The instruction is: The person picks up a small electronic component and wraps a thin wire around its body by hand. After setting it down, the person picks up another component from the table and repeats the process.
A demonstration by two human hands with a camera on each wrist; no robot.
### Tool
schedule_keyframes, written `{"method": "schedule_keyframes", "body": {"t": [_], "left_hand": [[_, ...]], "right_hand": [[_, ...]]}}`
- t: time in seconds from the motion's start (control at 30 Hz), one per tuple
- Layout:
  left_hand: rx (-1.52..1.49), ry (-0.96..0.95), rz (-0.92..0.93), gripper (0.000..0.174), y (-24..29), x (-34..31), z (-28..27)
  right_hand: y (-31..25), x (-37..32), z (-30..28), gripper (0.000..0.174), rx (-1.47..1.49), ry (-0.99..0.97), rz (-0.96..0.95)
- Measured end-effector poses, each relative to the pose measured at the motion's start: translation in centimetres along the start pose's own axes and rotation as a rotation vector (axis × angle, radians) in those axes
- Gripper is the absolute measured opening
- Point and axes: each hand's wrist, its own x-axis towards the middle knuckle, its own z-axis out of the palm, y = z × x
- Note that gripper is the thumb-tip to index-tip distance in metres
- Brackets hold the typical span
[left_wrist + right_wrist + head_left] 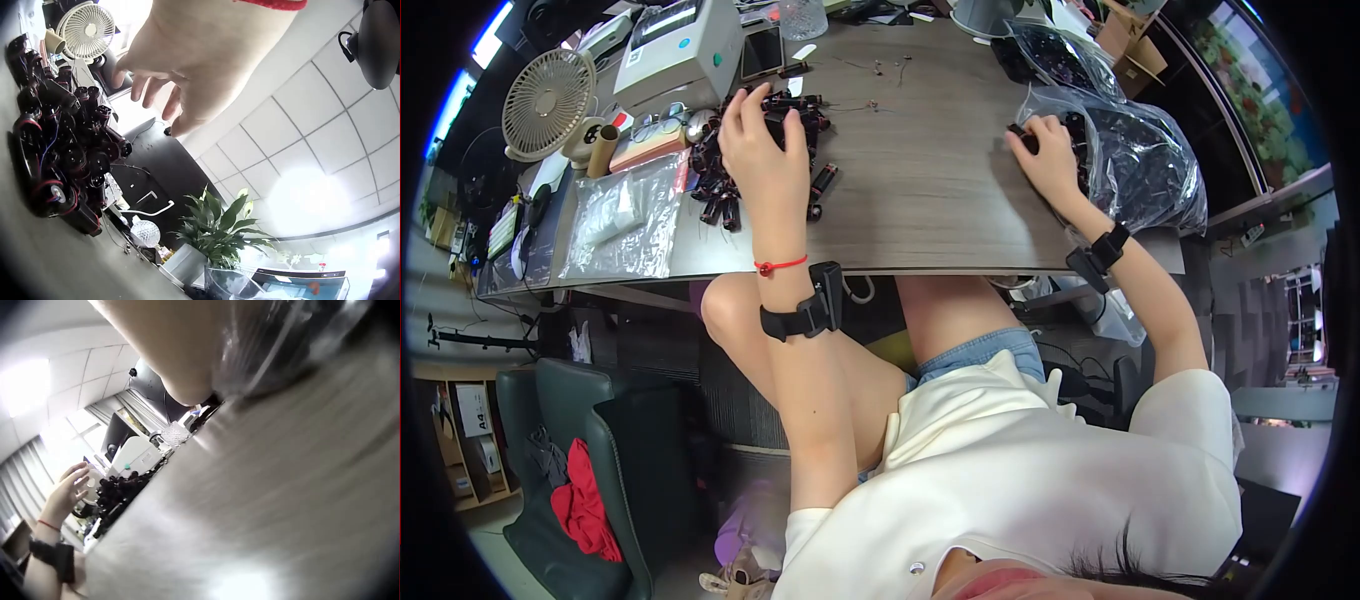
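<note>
A pile of small black cylindrical parts with red bands and thin wires (69,150) lies on the left of the desk. My left hand (765,150) hovers over this pile in the head view, its fingers loosely bent and holding nothing. On the right, a clear plastic bag (1145,160) with more dark parts inside lies on the desk. My right hand (1052,165) is at the bag's left side, pinching a black cylindrical part (1027,140) between thumb and fingers. The right wrist view is blurred there, with the hand (181,350) beside the bag's plastic.
A white box-shaped device (675,60), a small fan (550,105) and a phone (762,52) stand or lie behind the pile. A flat plastic packet (625,215) is at the left front. A potted plant (219,219) stands at the back. Thin wire scraps (878,68) lie mid-desk.
</note>
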Motion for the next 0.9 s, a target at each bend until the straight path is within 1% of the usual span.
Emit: {"method": "schedule_keyframes", "body": {"t": [0.03, 0.13, 0.17, 0.27, 0.3, 0.37, 0.4, 0.43, 0.47, 0.5, 0.53, 0.57, 0.6, 0.67, 0.7, 0.73, 0.8, 0.83, 0.9], "left_hand": [[0.005, 0.006, 0.003, 0.039, 0.1, 0.0, 0.1], [-0.026, -0.026, 0.003, 0.038, 0.7, -0.4, 0.4], [-0.022, -0.023, 0.007, 0.038, 0.9, -0.5, 0.6], [-0.088, -0.129, 0.054, 0.043, 1.7, -0.8, 1.3], [-0.084, -0.124, 0.056, 0.043, 2.1, -1.2, 1.7], [-0.166, -0.346, 0.143, 0.049, 3.5, -2.1, 2.6], [-0.162, -0.342, 0.143, 0.049, 4.0, -2.9, 3.4], [-0.24, -0.391, 0.139, 0.048, 4.4, -3.9, 4.3], [-0.319, -0.439, 0.134, 0.047, 4.4, -4.7, 5.0], [-0.316, -0.436, 0.133, 0.047, 4.4, -5.0, 5.1], [-0.329, -0.484, 0.081, 0.047, 4.4, -5.3, 5.1], [-0.342, -0.532, 0.028, 0.048, 4.3, -5.5, 5.2], [-0.354, -0.578, -0.025, 0.048, 4.1, -5.5, 5.2], [-0.32, -0.566, -0.015, 0.046, 3.4, -5.4, 5.4], [-0.291, -0.559, -0.004, 0.045, 3.0, -5.4, 5.5], [-0.264, -0.552, 0.007, 0.044, 2.6, -5.4, 5.6], [-0.249, -0.565, -0.018, 0.042, 2.1, -5.5, 6.0], [-0.239, -0.581, -0.037, 0.041, 2.0, -5.4, 6.2], [-0.226, -0.601, -0.057, 0.039, 1.9, -5.5, 6.2]], "right_hand": [[-0.8, 0.1, 0.4, 0.024, 0.006, 0.004, -0.004], [-4.2, 0.2, 1.9, 0.023, 0.036, 0.012, -0.236], [-5.2, 0.3, 2.2, 0.023, 0.04, 0.017, -0.237], [-7.6, 0.9, 3.1, 0.022, 0.11, -0.041, -0.284], [-8.2, 1.1, 3.3, 0.022, 0.113, -0.038, -0.289], [-9.3, 1.3, 3.5, 0.021, 0.187, -0.124, -0.346], [-9.8, 1.4, 3.7, 0.02, 0.224, -0.168, -0.375], [-10.3, 1.4, 3.8, 0.02, 0.226, -0.168, -0.379], [-10.8, 1.4, 4.0, 0.02, 0.268, -0.166, -0.432], [-11.3, 1.5, 4.2, 0.02, 0.31, -0.164, -0.486], [-11.5, 1.7, 4.3, 0.02, 0.352, -0.162, -0.541], [-11.6, 2.0, 4.3, 0.02, 0.355, -0.161, -0.546], [-11.6, 2.4, 4.1, 0.02, 0.388, -0.189, -0.519], [-11.6, 3.1, 3.8, 0.02, 0.453, -0.248, -0.466], [-11.4, 3.6, 3.8, 0.02, 0.457, -0.249, -0.472], [-11.0, 4.3, 3.8, 0.02, 0.521, -0.253, -0.472], [-10.3, 5.9, 4.4, 0.02, 0.654, -0.261, -0.468], [-10.1, 7.0, 5.2, 0.02, 0.658, -0.264, -0.472], [-9.6, 9.4, 7.0, 0.021, 0.761, -0.367, -0.088]]}}
